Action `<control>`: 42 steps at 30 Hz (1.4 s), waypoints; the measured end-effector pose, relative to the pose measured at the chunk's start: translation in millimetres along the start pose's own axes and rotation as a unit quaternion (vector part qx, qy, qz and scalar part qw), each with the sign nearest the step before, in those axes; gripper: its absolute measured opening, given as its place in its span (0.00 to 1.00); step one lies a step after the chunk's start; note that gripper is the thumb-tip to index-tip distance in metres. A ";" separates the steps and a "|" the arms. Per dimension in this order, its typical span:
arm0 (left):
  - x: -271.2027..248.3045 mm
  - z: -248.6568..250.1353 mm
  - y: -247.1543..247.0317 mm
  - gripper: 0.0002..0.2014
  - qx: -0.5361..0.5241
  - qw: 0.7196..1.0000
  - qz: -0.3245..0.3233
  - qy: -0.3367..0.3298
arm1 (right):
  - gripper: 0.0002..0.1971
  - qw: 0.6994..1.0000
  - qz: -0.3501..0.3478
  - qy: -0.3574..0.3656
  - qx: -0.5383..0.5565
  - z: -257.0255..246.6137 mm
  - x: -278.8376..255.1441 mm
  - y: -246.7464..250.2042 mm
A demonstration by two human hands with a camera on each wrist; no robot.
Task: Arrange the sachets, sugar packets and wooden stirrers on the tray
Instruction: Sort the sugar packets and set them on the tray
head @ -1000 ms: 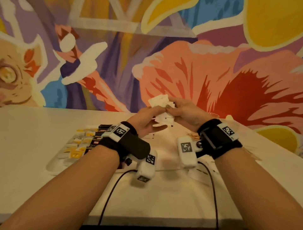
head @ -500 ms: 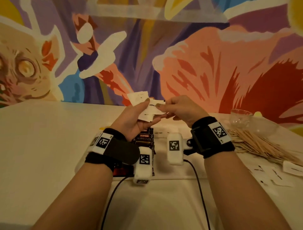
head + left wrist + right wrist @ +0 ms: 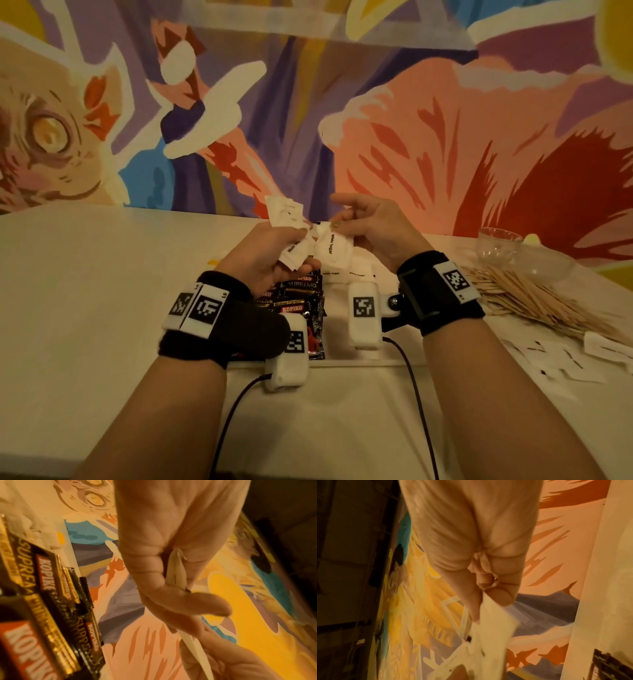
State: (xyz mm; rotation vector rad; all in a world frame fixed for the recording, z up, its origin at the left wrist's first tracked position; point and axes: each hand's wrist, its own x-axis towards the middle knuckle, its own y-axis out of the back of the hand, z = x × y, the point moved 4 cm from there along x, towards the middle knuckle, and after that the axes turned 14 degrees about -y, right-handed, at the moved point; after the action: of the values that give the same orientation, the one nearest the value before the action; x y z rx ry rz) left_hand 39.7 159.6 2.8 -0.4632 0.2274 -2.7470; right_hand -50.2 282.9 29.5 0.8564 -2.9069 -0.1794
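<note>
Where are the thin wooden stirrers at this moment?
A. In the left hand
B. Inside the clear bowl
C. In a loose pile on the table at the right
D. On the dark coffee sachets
C: the thin wooden stirrers lie piled on the white table, right of both hands.

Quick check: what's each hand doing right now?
Left hand: holds a bunch of sugar packets.
Right hand: pinches one white sugar packet.

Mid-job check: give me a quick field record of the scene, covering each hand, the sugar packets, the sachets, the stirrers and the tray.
left hand: grips a fanned bunch of white sugar packets
right hand: pinches one sugar packet, held above the tray
coffee sachets: dark, overlapping in a row on the tray
tray: white, a few sugar packets lie in it
wooden stirrers: loose pile on the table, right of the tray
</note>
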 end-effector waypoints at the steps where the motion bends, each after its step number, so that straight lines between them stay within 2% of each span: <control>1: -1.1 -0.6 -1.3 0.05 0.015 1.000 -0.010 0.003 | 0.25 1.000 -0.005 0.002 0.000 -0.9 0.3 0.6; 5: -1.7 -2.8 -3.9 0.06 0.077 0.997 -0.025 -0.001 | 0.25 0.999 -0.034 0.010 -0.027 -3.6 -2.9 -1.8; 7: -2.0 -3.9 -4.9 0.03 0.060 0.998 -0.022 -0.003 | 0.22 0.999 -0.038 0.011 -0.018 -2.7 -3.8 -7.4; 9: -1.9 -4.0 -3.8 0.03 0.009 1.000 0.007 -0.001 | 0.14 0.999 -0.037 0.002 0.029 -1.2 -1.7 -11.1; 11: -0.2 -3.7 -0.4 0.05 -0.037 0.998 0.046 -0.004 | 0.07 0.996 -0.062 -0.038 0.058 0.7 0.4 -11.8; 14: 1.9 -3.4 2.4 0.05 -0.049 0.997 0.066 -0.009 | 0.03 0.987 -0.111 -0.118 -0.020 8.3 -0.1 -12.7; 15: 2.2 -3.5 2.2 0.04 -0.044 0.997 0.066 -0.010 | 0.01 0.985 -0.109 -0.129 -0.036 10.4 -0.1 -12.6; 18: 2.4 -3.0 1.1 0.02 -0.047 0.997 0.067 -0.003 | 0.07 0.987 -0.072 -0.138 -0.027 12.4 12.1 -6.9; 21: 3.8 -2.8 6.0 0.10 -0.064 0.994 0.086 0.013 | 0.12 0.984 0.018 -0.164 -0.072 16.9 33.9 15.8; 23: 4.1 -1.2 9.4 0.07 -0.080 0.992 0.101 0.013 | 0.12 0.959 0.064 -0.189 -0.201 22.1 45.2 30.0; 24: 3.9 -0.4 10.4 0.06 -0.089 0.990 0.104 0.010 | 0.15 0.939 0.070 -0.202 -0.271 25.7 50.1 33.6; 25: 4.0 0.4 10.4 0.06 -0.095 0.990 0.103 0.007 | 0.17 0.917 0.065 -0.223 -0.323 28.9 51.9 33.8; 28: 3.4 0.2 7.8 0.06 -0.105 0.991 0.082 0.002 | 0.12 0.864 0.033 -0.251 -0.435 35.6 56.0 24.6; 29: 3.6 -0.5 6.6 0.05 -0.107 0.992 0.073 0.002 | 0.13 0.853 0.023 -0.254 -0.455 36.6 55.6 19.4; 31: 4.8 -2.6 5.7 0.06 -0.098 0.994 0.052 0.005 | 0.15 0.859 0.004 -0.268 -0.435 38.0 56.0 11.0; 33: 4.6 -4.4 5.8 0.08 -0.067 0.997 0.033 0.010 | 0.17 0.853 -0.009 -0.277 -0.442 40.5 57.6 7.9; 35: 3.8 -6.3 6.0 0.07 -0.044 0.999 0.024 0.010 | 0.19 0.858 0.006 -0.253 -0.447 38.6 59.1 8.5; 37: 4.1 -8.4 7.0 0.09 -0.041 0.999 0.026 0.012 | 0.18 0.886 0.022 -0.238 -0.398 36.7 62.2 12.8; 39: 4.9 -10.3 7.9 0.13 -0.041 0.998 0.041 0.013 | 0.15 0.896 0.040 -0.239 -0.372 36.1 60.1 17.6; 42: 5.7 -9.7 8.3 0.12 -0.052 0.996 0.074 0.005 | 0.17 0.954 0.045 -0.196 -0.222 31.2 56.7 21.2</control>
State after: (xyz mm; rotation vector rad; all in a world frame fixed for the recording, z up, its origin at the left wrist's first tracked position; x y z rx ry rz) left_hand 33.8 150.7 -6.4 -0.4403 0.3915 -2.6021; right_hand -113.1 272.2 5.5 0.6675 -3.0382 -1.0574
